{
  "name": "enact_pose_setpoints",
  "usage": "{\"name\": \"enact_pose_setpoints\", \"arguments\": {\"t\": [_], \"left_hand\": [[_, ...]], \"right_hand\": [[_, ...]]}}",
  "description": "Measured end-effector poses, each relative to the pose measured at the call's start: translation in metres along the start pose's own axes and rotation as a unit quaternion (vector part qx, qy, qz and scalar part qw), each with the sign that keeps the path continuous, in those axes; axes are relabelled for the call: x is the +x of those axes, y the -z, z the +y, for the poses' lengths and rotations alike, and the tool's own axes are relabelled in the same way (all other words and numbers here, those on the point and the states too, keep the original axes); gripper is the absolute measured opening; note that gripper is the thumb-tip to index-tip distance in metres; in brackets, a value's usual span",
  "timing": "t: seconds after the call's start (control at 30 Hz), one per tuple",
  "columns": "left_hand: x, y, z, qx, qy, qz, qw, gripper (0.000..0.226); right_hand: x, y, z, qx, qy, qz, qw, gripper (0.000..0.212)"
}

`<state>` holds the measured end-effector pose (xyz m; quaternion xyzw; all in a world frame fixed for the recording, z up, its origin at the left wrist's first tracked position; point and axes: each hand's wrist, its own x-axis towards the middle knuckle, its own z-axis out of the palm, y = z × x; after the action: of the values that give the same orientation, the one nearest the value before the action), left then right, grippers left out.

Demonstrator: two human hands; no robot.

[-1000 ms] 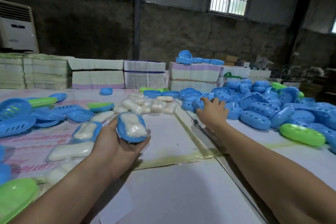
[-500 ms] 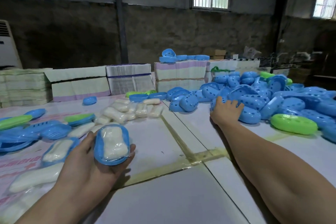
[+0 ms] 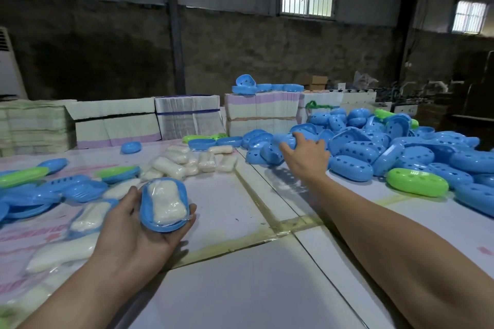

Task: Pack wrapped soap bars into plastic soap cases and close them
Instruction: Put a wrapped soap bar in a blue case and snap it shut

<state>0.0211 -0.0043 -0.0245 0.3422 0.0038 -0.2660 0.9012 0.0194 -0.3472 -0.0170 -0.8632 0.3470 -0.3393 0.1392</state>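
My left hand [image 3: 133,230] holds an open blue case half [image 3: 146,218] palm up above the table's front left. A white wrapped soap bar [image 3: 165,203] lies inside it. My right hand [image 3: 307,159] reaches far forward at the left edge of a pile of blue perforated case halves [image 3: 401,149]. It grips one blurred blue case half [image 3: 285,139], raised a little above the table, and a shadow falls beneath it. Loose wrapped soap bars [image 3: 192,160] lie in a cluster at the middle back.
Blue and green case halves [image 3: 40,192] and more wrapped soaps [image 3: 58,251] lie on the left. A closed green case [image 3: 417,181] sits by the pile on the right. Stacks of flat cartons [image 3: 187,117] line the back of the white table [image 3: 240,288].
My right hand has taken hold of a blue case half at the pile's edge and lifted it off the table. The left hand keeps the filled half in place.
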Motion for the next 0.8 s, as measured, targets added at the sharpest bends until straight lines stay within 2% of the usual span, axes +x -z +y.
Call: {"name": "enact_pose_setpoints", "arguments": {"t": [0.1,0.23,0.33,0.4,0.53,0.67,0.8], "left_hand": [[0.001,0.0,0.001,-0.006,0.011,-0.006,1.0,0.045],[0.002,0.002,0.007,-0.024,0.016,-0.003,1.0,0.044],[0.003,0.004,0.014,-0.047,0.017,0.0,0.999,0.032],[0.003,0.004,0.019,-0.054,0.014,0.0,0.998,0.038],[0.002,0.004,0.02,-0.05,0.019,-0.014,0.998,0.052],[0.001,0.0,0.013,-0.018,0.0,-0.007,1.0,0.042],[0.001,-0.002,0.009,-0.009,0.008,-0.017,1.0,0.044]], "right_hand": [[-0.036,0.01,-0.057,0.218,0.03,-0.09,0.971,0.052],[-0.104,0.027,-0.128,0.363,0.102,-0.236,0.896,0.035],[-0.143,0.022,-0.153,0.356,0.148,-0.281,0.879,0.049],[-0.159,0.015,-0.155,0.323,0.179,-0.288,0.884,0.059],[-0.172,0.008,-0.15,0.334,0.191,-0.325,0.864,0.056],[-0.175,0.005,-0.147,0.345,0.174,-0.307,0.87,0.053],[-0.172,0.006,-0.144,0.361,0.158,-0.304,0.868,0.055]]}}
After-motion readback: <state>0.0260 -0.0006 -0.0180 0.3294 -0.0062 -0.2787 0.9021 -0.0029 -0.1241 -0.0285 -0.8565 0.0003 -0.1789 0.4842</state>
